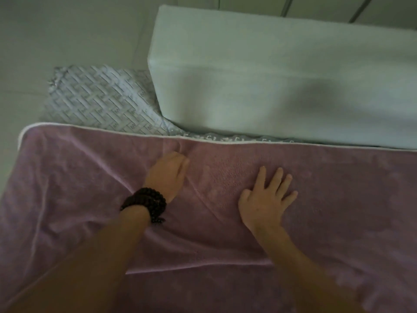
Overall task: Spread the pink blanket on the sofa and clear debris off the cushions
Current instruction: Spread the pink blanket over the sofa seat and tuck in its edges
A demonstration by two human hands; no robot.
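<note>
The pink blanket (316, 211) runs off the picture at 3, 6 and 9 o'clock, hiding the sofa seat beneath it entirely. The left hand (168, 175), toward 12 o'clock of its beaded bracelet (144, 205), curls its fingertips out of sight in a fold. Both forearms are cut by the 6 o'clock edge. The pale back cushion (270, 75) is cropped at 3 o'clock and covers part of the patterned fabric (101, 98). The whole scene is dim and softly blurred.

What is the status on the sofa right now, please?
Left hand curled, pressing pink blanket; right hand flat, fingers spread. Blanket laid out, creases remain. No debris visible.
</note>
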